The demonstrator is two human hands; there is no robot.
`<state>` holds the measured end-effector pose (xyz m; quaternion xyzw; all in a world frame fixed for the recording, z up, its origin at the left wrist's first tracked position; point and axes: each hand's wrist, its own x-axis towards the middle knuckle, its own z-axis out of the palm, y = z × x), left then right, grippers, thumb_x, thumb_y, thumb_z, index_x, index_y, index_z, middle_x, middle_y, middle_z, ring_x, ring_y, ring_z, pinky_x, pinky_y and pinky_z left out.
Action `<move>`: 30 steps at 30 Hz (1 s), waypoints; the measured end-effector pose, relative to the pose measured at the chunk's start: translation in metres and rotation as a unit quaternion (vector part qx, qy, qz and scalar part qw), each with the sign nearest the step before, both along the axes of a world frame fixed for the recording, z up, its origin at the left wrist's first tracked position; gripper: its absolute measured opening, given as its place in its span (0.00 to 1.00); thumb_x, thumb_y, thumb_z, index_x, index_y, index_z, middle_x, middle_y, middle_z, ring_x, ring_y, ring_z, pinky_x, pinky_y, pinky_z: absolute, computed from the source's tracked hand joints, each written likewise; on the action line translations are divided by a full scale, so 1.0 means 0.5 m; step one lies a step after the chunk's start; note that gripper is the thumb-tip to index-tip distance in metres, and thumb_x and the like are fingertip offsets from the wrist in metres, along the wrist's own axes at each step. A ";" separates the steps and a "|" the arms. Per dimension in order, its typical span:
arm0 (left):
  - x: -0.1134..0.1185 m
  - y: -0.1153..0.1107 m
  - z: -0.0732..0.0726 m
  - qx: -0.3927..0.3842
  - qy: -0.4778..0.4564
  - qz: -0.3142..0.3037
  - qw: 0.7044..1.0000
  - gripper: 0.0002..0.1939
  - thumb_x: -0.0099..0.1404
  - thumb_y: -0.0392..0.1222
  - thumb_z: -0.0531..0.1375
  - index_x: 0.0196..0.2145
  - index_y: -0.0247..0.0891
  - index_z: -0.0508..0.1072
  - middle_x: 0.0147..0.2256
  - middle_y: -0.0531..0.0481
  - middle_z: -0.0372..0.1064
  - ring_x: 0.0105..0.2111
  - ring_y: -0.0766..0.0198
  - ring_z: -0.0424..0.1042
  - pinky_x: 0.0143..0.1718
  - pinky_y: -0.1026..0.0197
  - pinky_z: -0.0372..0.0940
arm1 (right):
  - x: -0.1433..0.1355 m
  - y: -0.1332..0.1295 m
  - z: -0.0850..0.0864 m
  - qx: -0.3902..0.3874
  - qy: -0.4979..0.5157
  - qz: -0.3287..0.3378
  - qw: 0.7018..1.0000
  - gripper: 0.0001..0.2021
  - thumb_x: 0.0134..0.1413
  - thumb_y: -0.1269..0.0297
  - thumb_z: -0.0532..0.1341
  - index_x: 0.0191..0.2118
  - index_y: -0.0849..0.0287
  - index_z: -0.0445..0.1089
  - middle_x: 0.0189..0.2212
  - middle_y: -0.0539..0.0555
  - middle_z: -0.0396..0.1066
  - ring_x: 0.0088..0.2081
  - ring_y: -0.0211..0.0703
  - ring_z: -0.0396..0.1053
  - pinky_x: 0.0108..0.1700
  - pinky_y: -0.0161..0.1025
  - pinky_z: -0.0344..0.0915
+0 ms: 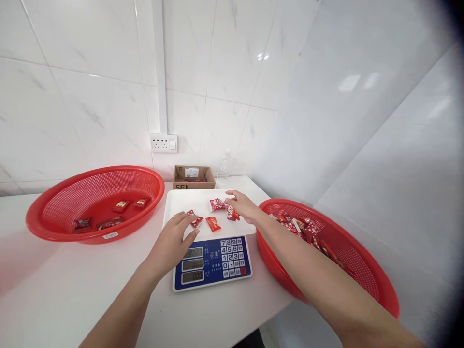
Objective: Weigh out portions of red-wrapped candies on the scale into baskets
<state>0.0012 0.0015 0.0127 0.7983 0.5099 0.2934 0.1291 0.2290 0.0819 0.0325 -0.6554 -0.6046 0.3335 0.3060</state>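
The step appears to be arranging small, red plastic-wrapped sweets [213, 224] on the white-and-blue weighing scale [183, 200], frame centre, left hand's [174, 244] grip loosely spread, right hand's [245, 206] impossible to tell, the next move likely calling for a light pinch.

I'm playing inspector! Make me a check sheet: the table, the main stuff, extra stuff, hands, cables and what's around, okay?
Surface: white table.
Main things: scale with a blue panel and four red packets on its white top; left red basket holding a few packets, right red basket holding many more.
Extra stuff: cardboard box and clear bottle, behind the scale.
Left hand: fingers spread, fingertips at one packet on the scale.
Right hand: by two packets; can't tell if it grips one.
Cables: nothing seen.
Surroundings: white tiled wall; socket panel under a white strip.
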 end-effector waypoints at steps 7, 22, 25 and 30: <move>-0.001 -0.002 0.001 -0.001 0.000 0.001 1.000 0.19 0.65 0.48 0.49 0.50 0.43 0.67 0.54 0.47 0.63 0.57 0.54 0.59 0.53 0.50 0.61 | 0.004 -0.001 -0.010 -0.023 -0.010 0.030 0.999 0.23 0.55 0.64 0.54 0.57 0.56 0.58 0.47 0.58 0.68 0.40 0.40 0.69 0.38 0.34 0.66; -0.003 0.000 0.000 0.008 -0.001 -0.002 1.000 0.18 0.65 0.47 0.49 0.50 0.43 0.67 0.53 0.47 0.64 0.56 0.55 0.60 0.53 0.50 0.61 | 0.002 -0.006 -0.010 -0.017 -0.045 0.045 0.998 0.26 0.46 0.74 0.54 0.55 0.53 0.57 0.50 0.57 0.65 0.36 0.39 0.70 0.29 0.32 0.64; -0.002 -0.002 0.000 0.006 0.001 -0.001 1.000 0.19 0.65 0.47 0.49 0.50 0.42 0.67 0.54 0.46 0.64 0.56 0.54 0.60 0.53 0.50 0.61 | -0.002 -0.004 -0.012 -0.003 -0.058 0.040 0.998 0.27 0.47 0.75 0.54 0.55 0.52 0.56 0.53 0.56 0.62 0.46 0.42 0.67 0.35 0.33 0.65; -0.001 0.004 -0.006 0.003 0.018 -0.004 1.000 0.19 0.65 0.47 0.50 0.51 0.42 0.67 0.54 0.45 0.63 0.56 0.53 0.60 0.53 0.49 0.61 | -0.016 0.002 -0.018 -0.001 -0.056 0.056 0.997 0.30 0.46 0.77 0.54 0.58 0.55 0.55 0.55 0.59 0.62 0.45 0.44 0.68 0.35 0.34 0.65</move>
